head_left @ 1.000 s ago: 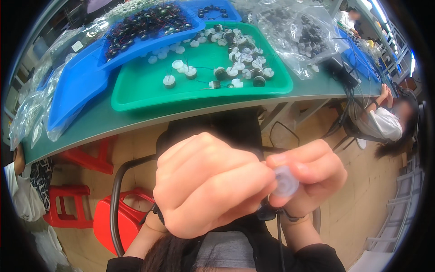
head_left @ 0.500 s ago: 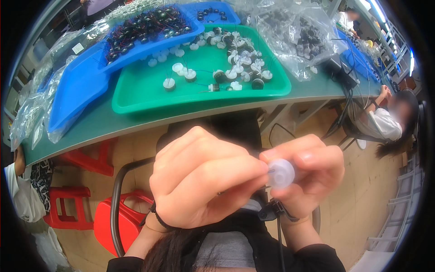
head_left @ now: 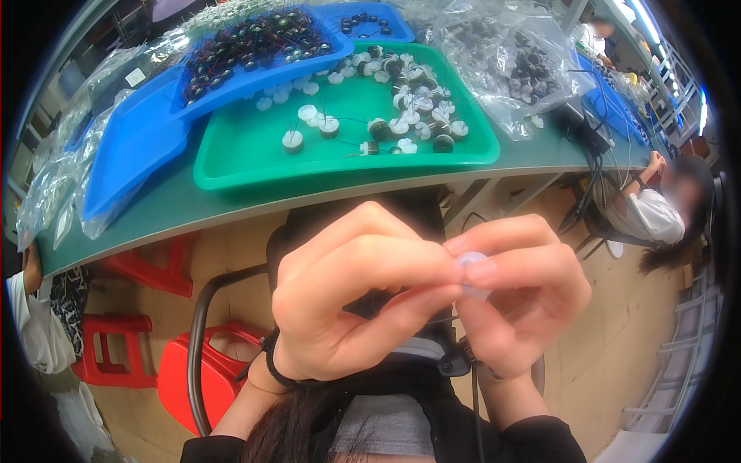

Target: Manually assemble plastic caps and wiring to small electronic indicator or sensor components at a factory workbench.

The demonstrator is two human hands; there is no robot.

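Above my lap, a small translucent white cap [head_left: 476,292] is held between my hands and partly covered by fingers. My right hand [head_left: 532,289] is closed on it, thumb below and fingertips over its front. From the left, my left hand [head_left: 355,289] is closed too, its thumb and forefinger pinched at the cap's left edge. Whether a thin wire also sits in that pinch is hidden. Beyond my hands, a green tray [head_left: 255,170] on the table carries many round black parts with white caps and thin wires, such as a capped part [head_left: 292,142] near its front.
Blue trays [head_left: 139,158] with dark wired parts lie behind and left of the green one. A clear plastic bag [head_left: 502,77] of parts is at the back right, near black cables [head_left: 590,143]. Red stools [head_left: 116,351] stand left; a seated person [head_left: 656,204] is at right.
My right fingertips have come over the front of the cap, which showed fully before. My left hand has turned, its thumb now visible beneath the forefinger.
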